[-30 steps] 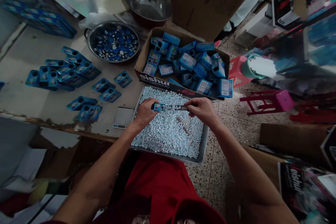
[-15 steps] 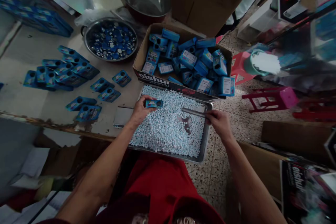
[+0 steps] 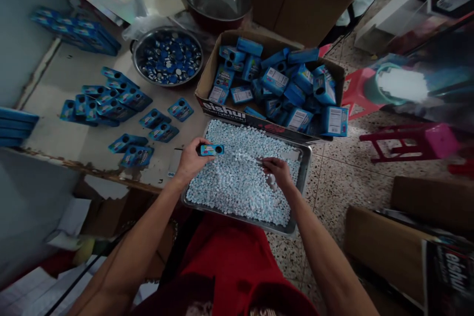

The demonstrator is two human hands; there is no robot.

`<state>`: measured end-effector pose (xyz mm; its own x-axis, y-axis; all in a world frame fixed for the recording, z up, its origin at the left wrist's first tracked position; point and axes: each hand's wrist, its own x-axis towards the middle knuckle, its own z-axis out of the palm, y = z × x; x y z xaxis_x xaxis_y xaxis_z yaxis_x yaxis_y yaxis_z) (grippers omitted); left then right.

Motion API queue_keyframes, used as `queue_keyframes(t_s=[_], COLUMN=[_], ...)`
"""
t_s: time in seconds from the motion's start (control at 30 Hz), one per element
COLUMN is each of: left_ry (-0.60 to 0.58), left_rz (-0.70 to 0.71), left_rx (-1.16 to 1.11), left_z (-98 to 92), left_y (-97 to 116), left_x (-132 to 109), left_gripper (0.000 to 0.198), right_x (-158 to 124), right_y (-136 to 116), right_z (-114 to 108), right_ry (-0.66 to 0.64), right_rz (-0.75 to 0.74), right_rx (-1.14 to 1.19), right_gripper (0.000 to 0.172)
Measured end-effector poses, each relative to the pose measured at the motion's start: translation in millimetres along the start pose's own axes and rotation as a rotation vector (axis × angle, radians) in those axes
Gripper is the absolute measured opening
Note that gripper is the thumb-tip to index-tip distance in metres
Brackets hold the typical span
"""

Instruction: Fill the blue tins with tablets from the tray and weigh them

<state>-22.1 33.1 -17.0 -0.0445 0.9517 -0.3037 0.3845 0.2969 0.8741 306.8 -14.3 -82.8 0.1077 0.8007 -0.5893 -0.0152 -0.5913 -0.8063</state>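
In my left hand (image 3: pixel 190 160) is a small blue printed box (image 3: pixel 213 150), gripped at its left end, with a dark round hole in its upper face. My right hand (image 3: pixel 278 172) is closed around the handle of a narrow metal scoop (image 3: pixel 259 160). Small pale pellets, probably candies, are heaped at the scoop's far end, a short way right of the box. Both hands are over a metal tray (image 3: pixel 305 173) spread with the same white and light-blue pellets (image 3: pixel 237 192). The fingers partly cover the handle.
Behind the tray stands a cardboard carton (image 3: pixel 255 117) full of blue boxes. Left of it, a metal bowl (image 3: pixel 138 66) contains blue and silver discs. More blue boxes with holes (image 3: pixel 116 101) stand on the table (image 3: pixel 74 150). A pink stool (image 3: pixel 437 140) is on the floor to the right.
My right hand has moved left with the scoop, which now carries pellets close to the box. My left hand still holds the box at about the same place. The whole view has shifted slightly.
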Motion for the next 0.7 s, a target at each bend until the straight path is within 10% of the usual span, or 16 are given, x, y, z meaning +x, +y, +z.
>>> queue_keyframes(t_s=[0.17,0.7], left_ry=[-0.023,-0.094], left_rz=[0.037,0.087], left_rx=[0.080,-0.008], left_z=[7.7,32.8], left_y=[3,19], left_x=[-2,-17], left_gripper=[0.041,0.038], right_x=[-20,-76], right_y=[-46,-191], right_z=[-18,32], right_ry=[-0.110,-0.159], right_rz=[-0.023,-0.265], right_rx=[0.067,-0.527], right_gripper=[0.043,0.020])
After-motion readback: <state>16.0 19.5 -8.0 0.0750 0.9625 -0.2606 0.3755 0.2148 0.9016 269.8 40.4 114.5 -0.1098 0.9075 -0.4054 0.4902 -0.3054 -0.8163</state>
